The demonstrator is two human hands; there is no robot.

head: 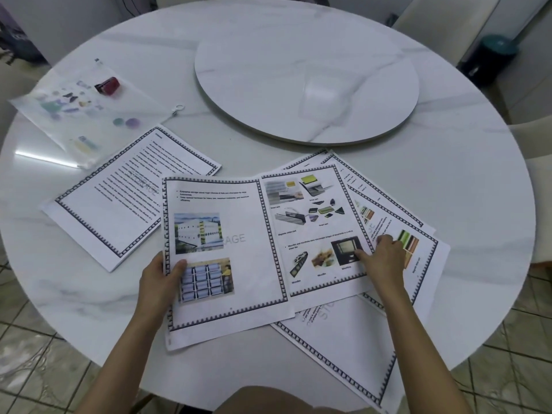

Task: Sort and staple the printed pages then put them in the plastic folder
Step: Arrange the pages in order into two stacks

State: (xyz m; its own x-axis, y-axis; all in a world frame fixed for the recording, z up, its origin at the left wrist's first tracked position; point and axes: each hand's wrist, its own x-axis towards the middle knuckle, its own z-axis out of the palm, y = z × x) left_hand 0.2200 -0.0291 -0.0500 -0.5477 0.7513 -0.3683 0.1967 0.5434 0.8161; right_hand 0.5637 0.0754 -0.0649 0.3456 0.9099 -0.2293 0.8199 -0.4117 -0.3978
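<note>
Several printed pages with black patterned borders lie spread on the round table point(448, 150). My left hand point(162, 276) grips the left edge of a page with two photos point(239, 264), thumb on top. My right hand point(385, 256) pinches the right edge of a page of storage-device pictures point(313, 222), which overlaps more loose pages point(397, 222) fanned out to the right and front. A text page stack point(119, 198) lies apart on the left. The translucent plastic folder point(74, 115) lies at the far left, with a small red stapler point(107, 85) on it.
A raised marble turntable point(307, 70) fills the table's far centre. Pale chairs point(448, 22) stand round the table on the right, and a dark bin point(490, 58) sits on the floor beyond. One front page point(343, 354) overhangs the near table edge.
</note>
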